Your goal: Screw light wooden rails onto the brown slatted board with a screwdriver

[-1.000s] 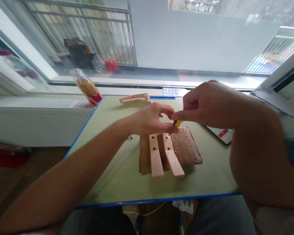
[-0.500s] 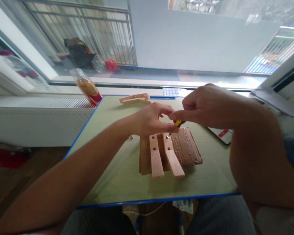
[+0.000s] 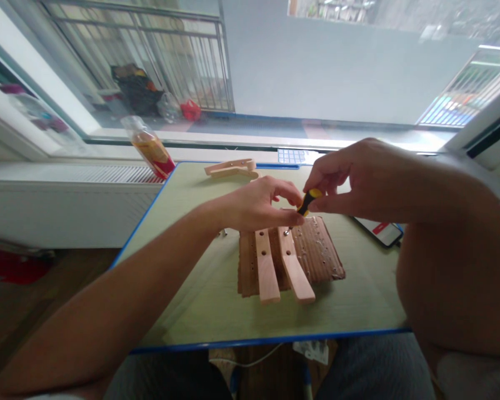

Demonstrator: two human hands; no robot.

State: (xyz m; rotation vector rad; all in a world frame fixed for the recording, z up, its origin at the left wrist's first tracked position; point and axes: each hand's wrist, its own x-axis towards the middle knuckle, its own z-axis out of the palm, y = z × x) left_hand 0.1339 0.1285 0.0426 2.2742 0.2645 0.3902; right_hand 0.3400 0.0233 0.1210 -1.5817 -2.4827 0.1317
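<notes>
A short screwdriver (image 3: 306, 202) with a yellow and black handle leans over the right wooden piece (image 3: 294, 266). Its tip meets a metal screw (image 3: 286, 233) in that piece's upper hole. My left hand (image 3: 262, 204) pinches the lower handle between thumb and forefinger. Around the handle's top end are the thumb and fingers of my right hand (image 3: 345, 178). A second wooden piece (image 3: 268, 275), with two holes showing, lies to the left. Both pieces rest on a brown corrugated cardboard slab (image 3: 319, 250).
Two joined wooden pieces (image 3: 230, 168) lie at the back of the green table (image 3: 183, 300), which has a blue edge. A phone-like device (image 3: 377, 230) is at right. Small metal bits (image 3: 223, 233) lie left of the cardboard. A drink bottle (image 3: 150, 147) leans beyond the table's left corner.
My right hand has shifted on the screwdriver: its fingers have opened from a curl and the thumb has moved right, exposing more handle. My left hand stays nearly in place.
</notes>
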